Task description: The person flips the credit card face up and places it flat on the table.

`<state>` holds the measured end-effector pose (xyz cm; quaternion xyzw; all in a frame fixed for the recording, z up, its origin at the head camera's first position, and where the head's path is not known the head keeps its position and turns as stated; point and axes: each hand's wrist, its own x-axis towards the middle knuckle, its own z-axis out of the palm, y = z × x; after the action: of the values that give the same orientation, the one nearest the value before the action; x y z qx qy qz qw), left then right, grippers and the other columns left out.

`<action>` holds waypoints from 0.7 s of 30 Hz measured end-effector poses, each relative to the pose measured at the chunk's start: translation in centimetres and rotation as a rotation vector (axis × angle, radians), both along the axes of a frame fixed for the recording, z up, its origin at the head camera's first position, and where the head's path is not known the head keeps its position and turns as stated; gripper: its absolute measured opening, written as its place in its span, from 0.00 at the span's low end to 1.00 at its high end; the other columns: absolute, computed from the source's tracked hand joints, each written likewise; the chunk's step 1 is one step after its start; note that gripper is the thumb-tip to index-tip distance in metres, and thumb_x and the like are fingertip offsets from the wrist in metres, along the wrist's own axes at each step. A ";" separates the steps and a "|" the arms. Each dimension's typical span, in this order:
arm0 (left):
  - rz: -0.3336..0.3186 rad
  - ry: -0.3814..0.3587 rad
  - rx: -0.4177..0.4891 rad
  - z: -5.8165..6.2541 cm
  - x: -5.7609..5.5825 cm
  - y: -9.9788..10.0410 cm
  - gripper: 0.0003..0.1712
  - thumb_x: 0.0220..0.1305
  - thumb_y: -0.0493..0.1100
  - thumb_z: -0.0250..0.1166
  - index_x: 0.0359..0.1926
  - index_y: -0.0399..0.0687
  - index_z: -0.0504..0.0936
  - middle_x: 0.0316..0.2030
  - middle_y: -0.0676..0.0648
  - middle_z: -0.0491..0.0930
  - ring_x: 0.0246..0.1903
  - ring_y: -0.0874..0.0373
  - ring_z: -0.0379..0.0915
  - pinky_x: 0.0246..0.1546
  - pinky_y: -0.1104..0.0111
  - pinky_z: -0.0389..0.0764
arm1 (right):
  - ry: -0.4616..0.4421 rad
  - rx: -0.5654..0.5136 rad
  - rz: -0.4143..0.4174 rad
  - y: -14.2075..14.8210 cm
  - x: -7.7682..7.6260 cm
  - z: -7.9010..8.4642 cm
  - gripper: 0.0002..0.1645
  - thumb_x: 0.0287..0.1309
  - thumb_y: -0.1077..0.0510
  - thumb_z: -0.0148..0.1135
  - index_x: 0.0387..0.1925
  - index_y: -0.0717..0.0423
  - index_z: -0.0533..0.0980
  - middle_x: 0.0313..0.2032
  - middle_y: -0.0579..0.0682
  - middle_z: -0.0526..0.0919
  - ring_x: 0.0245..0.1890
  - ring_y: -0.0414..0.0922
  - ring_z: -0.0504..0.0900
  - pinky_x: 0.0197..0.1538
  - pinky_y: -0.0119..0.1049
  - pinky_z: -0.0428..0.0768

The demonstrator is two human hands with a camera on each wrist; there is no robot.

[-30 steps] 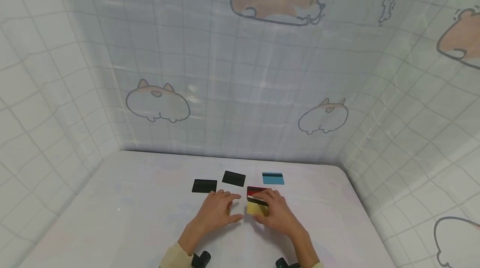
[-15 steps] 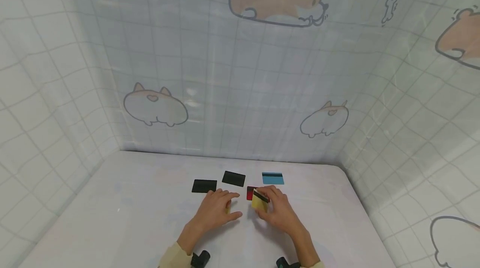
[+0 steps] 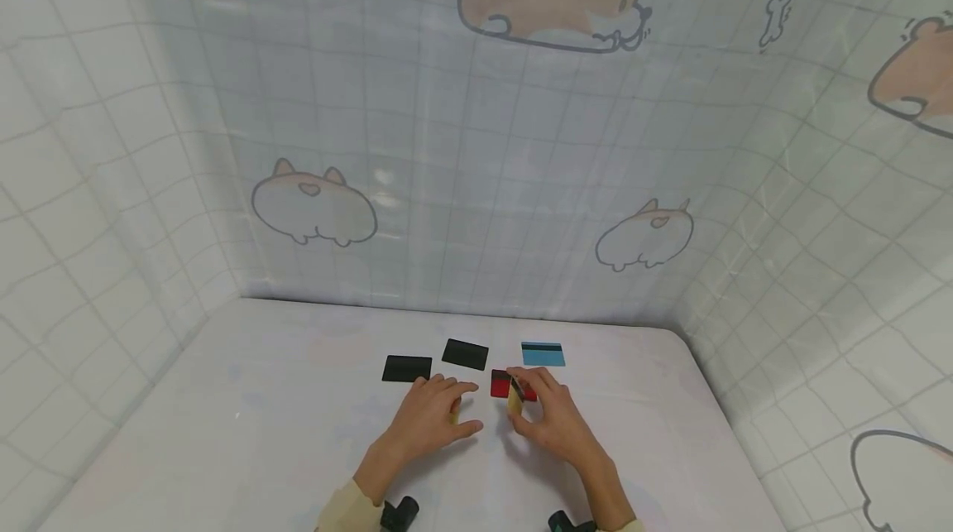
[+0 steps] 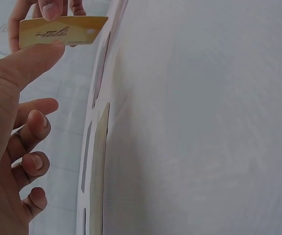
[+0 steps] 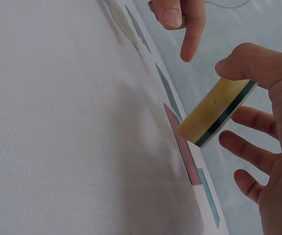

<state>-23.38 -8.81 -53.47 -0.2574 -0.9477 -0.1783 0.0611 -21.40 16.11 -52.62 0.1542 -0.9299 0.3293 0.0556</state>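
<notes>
My right hand [image 3: 553,418] pinches a yellow card [image 5: 214,110] with a dark stripe between thumb and fingers. It holds the card tilted, raised over the white table, and the left wrist view shows the card's printed face. Just behind it in the head view lies a red card [image 3: 500,384], partly hidden by the right hand. The left hand [image 3: 426,423] hovers low with thumb and fingers apart, nothing in its grasp. A second yellow card [image 4: 99,171] lies flat beside the left hand, mostly covered by it in the head view.
Two black cards [image 3: 406,368] lie beyond the left hand, and a blue striped card [image 3: 543,357] lies behind the right. The white table [image 3: 260,416] ends at a sheet wall [image 3: 476,267] with cartoon dogs. Dark wrist devices [image 3: 399,514] show below both hands.
The right hand has lifted the yellow card off the red one and turned it from nearly flat to edge-on in the head view. The left hand stays nearly still.
</notes>
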 end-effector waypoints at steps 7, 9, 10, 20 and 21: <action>-0.015 0.001 -0.001 0.0 -0.2 0.0 0.35 0.55 0.71 0.68 0.58 0.61 0.82 0.23 0.62 0.68 0.34 0.61 0.64 0.39 0.59 0.67 | 0.024 0.011 -0.012 0.0 -0.2 -0.1 0.42 0.50 0.49 0.77 0.67 0.31 0.69 0.59 0.36 0.76 0.65 0.45 0.71 0.67 0.63 0.63; -0.020 0.000 0.001 0.0 -0.2 0.0 0.35 0.55 0.71 0.69 0.58 0.61 0.82 0.23 0.62 0.68 0.34 0.61 0.64 0.39 0.58 0.67 | 0.031 0.015 -0.014 0.1 -0.2 -0.2 0.42 0.50 0.49 0.77 0.67 0.32 0.69 0.58 0.36 0.77 0.64 0.44 0.71 0.67 0.62 0.63; -0.022 0.001 0.002 0.0 -0.3 0.0 0.35 0.55 0.71 0.69 0.58 0.61 0.82 0.23 0.62 0.68 0.34 0.61 0.64 0.40 0.58 0.67 | 0.033 0.016 -0.014 0.1 -0.3 -0.2 0.42 0.50 0.49 0.77 0.66 0.32 0.69 0.58 0.36 0.77 0.64 0.44 0.71 0.67 0.62 0.64; -0.025 0.018 0.006 -0.3 -0.4 0.1 0.35 0.54 0.71 0.70 0.58 0.60 0.82 0.23 0.62 0.68 0.33 0.61 0.63 0.40 0.58 0.67 | 0.025 0.007 -0.029 0.2 -0.5 -0.4 0.41 0.50 0.49 0.76 0.66 0.32 0.69 0.58 0.37 0.77 0.63 0.44 0.71 0.67 0.61 0.64; -0.026 0.016 0.004 -0.3 -0.4 0.1 0.35 0.54 0.71 0.70 0.58 0.61 0.82 0.23 0.62 0.67 0.33 0.61 0.63 0.41 0.57 0.69 | 0.023 0.005 -0.029 0.3 -0.5 -0.4 0.41 0.50 0.48 0.76 0.66 0.33 0.69 0.59 0.37 0.77 0.63 0.44 0.71 0.67 0.62 0.64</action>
<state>-23.82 -8.68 -53.75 -0.2708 -0.9435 -0.1791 0.0668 -21.89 16.38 -52.98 0.1445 -0.9322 0.3242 0.0706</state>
